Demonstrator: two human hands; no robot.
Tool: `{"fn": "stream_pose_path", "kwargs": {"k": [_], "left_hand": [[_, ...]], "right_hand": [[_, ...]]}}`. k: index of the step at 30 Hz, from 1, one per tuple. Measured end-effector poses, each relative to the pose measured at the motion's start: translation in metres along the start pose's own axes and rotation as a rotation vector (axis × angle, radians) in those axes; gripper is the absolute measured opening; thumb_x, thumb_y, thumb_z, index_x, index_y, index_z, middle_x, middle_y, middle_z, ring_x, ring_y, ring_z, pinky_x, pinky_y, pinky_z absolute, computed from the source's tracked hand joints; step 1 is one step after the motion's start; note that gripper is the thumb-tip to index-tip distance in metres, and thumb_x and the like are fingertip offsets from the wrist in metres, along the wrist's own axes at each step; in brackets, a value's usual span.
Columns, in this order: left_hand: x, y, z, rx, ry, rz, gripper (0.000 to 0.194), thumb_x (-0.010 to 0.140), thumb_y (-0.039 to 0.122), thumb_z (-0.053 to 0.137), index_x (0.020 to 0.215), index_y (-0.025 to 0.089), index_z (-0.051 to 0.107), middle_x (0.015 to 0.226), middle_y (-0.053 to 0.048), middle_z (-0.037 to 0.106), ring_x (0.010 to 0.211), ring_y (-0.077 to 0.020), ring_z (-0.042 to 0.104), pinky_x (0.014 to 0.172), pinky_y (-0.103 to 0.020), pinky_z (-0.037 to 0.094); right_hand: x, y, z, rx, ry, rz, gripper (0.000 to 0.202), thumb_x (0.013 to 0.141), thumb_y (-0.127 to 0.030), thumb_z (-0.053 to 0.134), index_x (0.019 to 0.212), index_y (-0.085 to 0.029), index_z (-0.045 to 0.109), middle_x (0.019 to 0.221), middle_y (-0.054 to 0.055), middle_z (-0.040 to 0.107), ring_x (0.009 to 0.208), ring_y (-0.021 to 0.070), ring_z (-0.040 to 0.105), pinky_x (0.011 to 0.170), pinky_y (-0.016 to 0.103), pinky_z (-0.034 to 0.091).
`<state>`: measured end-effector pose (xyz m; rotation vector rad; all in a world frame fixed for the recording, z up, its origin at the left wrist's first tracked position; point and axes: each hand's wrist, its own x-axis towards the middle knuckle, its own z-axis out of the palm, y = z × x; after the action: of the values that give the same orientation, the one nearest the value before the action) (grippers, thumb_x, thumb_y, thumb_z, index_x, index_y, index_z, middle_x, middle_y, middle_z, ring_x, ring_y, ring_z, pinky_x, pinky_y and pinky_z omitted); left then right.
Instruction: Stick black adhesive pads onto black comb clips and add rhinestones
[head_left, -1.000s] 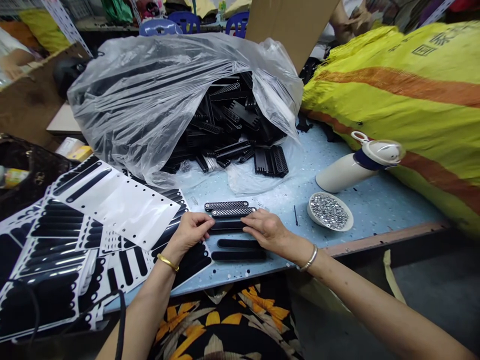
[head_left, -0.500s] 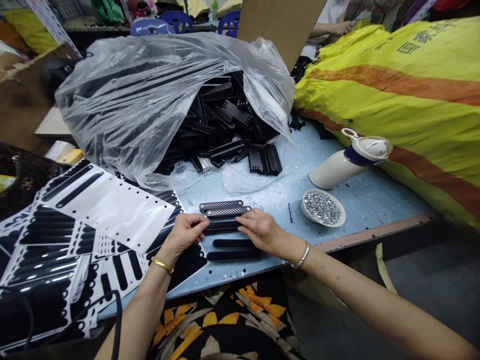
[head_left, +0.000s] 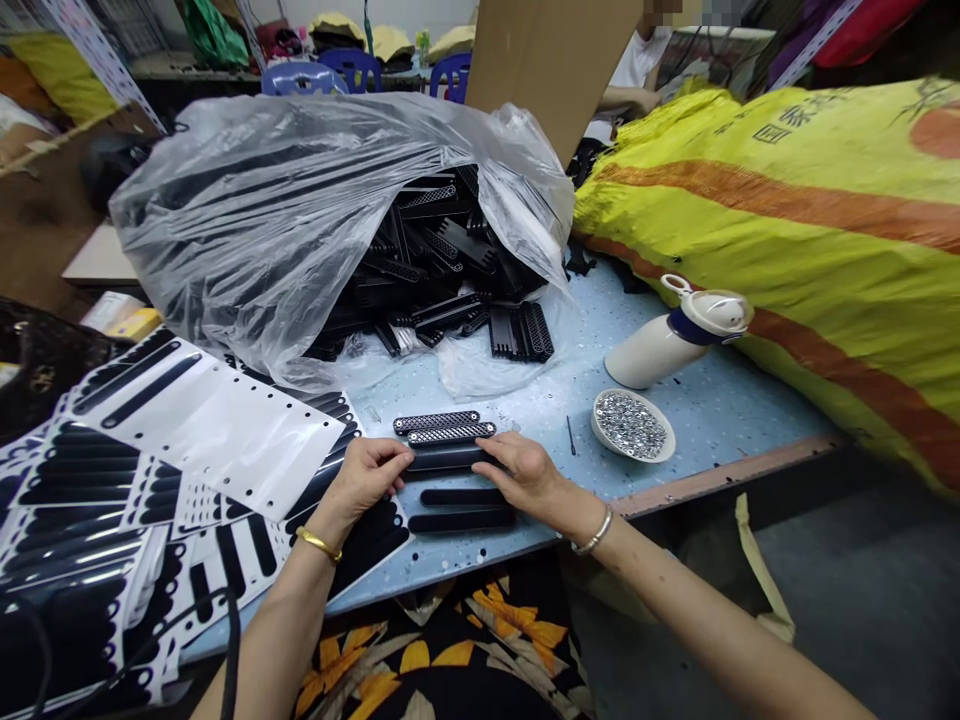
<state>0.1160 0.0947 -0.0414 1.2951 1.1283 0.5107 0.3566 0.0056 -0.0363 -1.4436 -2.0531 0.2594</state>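
A glossy black strip point(head_left: 444, 459) lies crosswise between my hands, near the table's front edge. My left hand point(head_left: 373, 473) pinches its left end. At the right end, the thumb and fingers of my right hand point(head_left: 521, 474) are closed on it. Just behind it are two black pieces with a mesh pattern, the nearer one point(head_left: 451, 433) partly overlapping the farther one point(head_left: 436, 421). Two matte black strips point(head_left: 461, 522) lie on the near side, their right ends close under my right hand.
A clear plastic bag point(head_left: 247, 220) spills black combed parts point(head_left: 520, 332). Sheets of black strips point(head_left: 210, 420) cover the left. To the right are a bowl of small metal pieces point(head_left: 632, 426), a white bottle point(head_left: 645, 350) and a yellow sack point(head_left: 825, 220). A person sits behind.
The view has shifted slightly, so the table's contents appear a little lower and farther left. Both hands keep hold of the same strip.
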Motion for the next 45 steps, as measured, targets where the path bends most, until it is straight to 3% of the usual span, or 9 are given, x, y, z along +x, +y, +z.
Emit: {"fn": "stream_pose_path", "kwargs": {"k": [3, 7, 15, 22, 25, 30, 33, 37, 45], "left_hand": [[0.0, 0.0, 0.001, 0.005, 0.0, 0.018, 0.027, 0.064, 0.039, 0.07, 0.069, 0.013, 0.071, 0.044, 0.002, 0.057, 0.039, -0.0103, 0.055, 0.039, -0.018, 0.043], [0.0, 0.001, 0.0, 0.012, -0.007, 0.027, 0.026, 0.064, 0.039, 0.07, 0.068, 0.013, 0.07, 0.043, 0.002, 0.056, 0.039, -0.0105, 0.055, 0.037, -0.017, 0.041], [-0.001, 0.002, -0.001, 0.006, -0.015, 0.04, 0.026, 0.064, 0.039, 0.072, 0.066, 0.014, 0.07, 0.043, 0.001, 0.057, 0.038, -0.0108, 0.055, 0.038, -0.017, 0.042], [-0.002, 0.002, -0.002, 0.119, -0.003, 0.03, 0.029, 0.071, 0.041, 0.067, 0.078, 0.014, 0.072, 0.047, 0.0, 0.06, 0.042, -0.014, 0.059, 0.043, -0.022, 0.047], [-0.007, 0.005, -0.004, 0.335, 0.043, 0.177, 0.026, 0.078, 0.039, 0.06, 0.078, 0.015, 0.072, 0.052, -0.001, 0.063, 0.045, -0.0156, 0.06, 0.046, -0.024, 0.047], [-0.026, 0.02, 0.007, 0.694, 0.264, 0.687, 0.019, 0.085, 0.029, 0.057, 0.087, 0.018, 0.072, 0.075, -0.007, 0.072, 0.065, -0.0187, 0.064, 0.065, -0.03, 0.051], [-0.028, 0.029, 0.026, 0.736, 0.167, 0.877, 0.016, 0.085, 0.022, 0.059, 0.096, 0.018, 0.069, 0.087, -0.009, 0.071, 0.081, -0.0221, 0.065, 0.075, -0.034, 0.052], [-0.015, 0.029, 0.047, 0.858, 0.015, 0.869, 0.01, 0.079, 0.016, 0.064, 0.088, 0.017, 0.066, 0.086, -0.01, 0.068, 0.082, -0.024, 0.062, 0.073, -0.036, 0.052], [0.0, 0.018, 0.055, 1.022, -0.058, 0.827, 0.007, 0.078, 0.01, 0.062, 0.082, 0.016, 0.061, 0.082, -0.008, 0.064, 0.08, -0.0242, 0.059, 0.072, -0.037, 0.051]], "right_hand": [[-0.013, 0.001, -0.005, 0.048, 0.113, 0.095, 0.029, 0.092, -0.032, 0.062, 0.115, -0.015, 0.065, 0.09, 0.011, 0.07, 0.082, 0.0223, 0.067, 0.074, 0.037, 0.058], [-0.027, 0.006, -0.006, 0.08, 0.177, 0.235, 0.026, 0.086, -0.038, 0.069, 0.103, -0.018, 0.069, 0.078, 0.006, 0.069, 0.067, 0.0187, 0.066, 0.062, 0.032, 0.057], [-0.014, 0.014, 0.007, 0.237, 0.1, 0.371, 0.038, 0.072, -0.041, 0.08, 0.099, -0.017, 0.072, 0.076, 0.004, 0.069, 0.062, 0.0163, 0.065, 0.05, 0.026, 0.053], [-0.017, 0.018, 0.004, 0.299, 0.088, 0.428, 0.028, 0.073, -0.028, 0.077, 0.097, -0.016, 0.072, 0.075, 0.003, 0.068, 0.06, 0.0147, 0.065, 0.052, 0.025, 0.054], [-0.017, 0.017, 0.006, 0.289, 0.074, 0.412, 0.031, 0.071, -0.024, 0.078, 0.1, -0.017, 0.072, 0.076, 0.002, 0.067, 0.06, 0.0141, 0.064, 0.052, 0.025, 0.053], [-0.012, 0.017, 0.01, 0.253, 0.032, 0.389, 0.033, 0.068, -0.02, 0.08, 0.1, -0.017, 0.072, 0.076, 0.001, 0.066, 0.06, 0.0131, 0.062, 0.055, 0.025, 0.052], [-0.012, 0.018, 0.01, 0.269, 0.042, 0.395, 0.035, 0.066, -0.022, 0.082, 0.1, -0.017, 0.072, 0.077, 0.001, 0.066, 0.059, 0.0126, 0.061, 0.053, 0.024, 0.051], [-0.014, 0.017, 0.008, 0.333, 0.08, 0.431, 0.034, 0.066, -0.025, 0.082, 0.098, -0.016, 0.072, 0.078, 0.002, 0.067, 0.059, 0.013, 0.063, 0.051, 0.023, 0.05], [-0.006, 0.016, 0.01, 0.353, 0.115, 0.38, 0.023, 0.071, -0.033, 0.081, 0.084, -0.017, 0.072, 0.069, 0.0, 0.065, 0.056, 0.012, 0.059, 0.05, 0.022, 0.046]]}}
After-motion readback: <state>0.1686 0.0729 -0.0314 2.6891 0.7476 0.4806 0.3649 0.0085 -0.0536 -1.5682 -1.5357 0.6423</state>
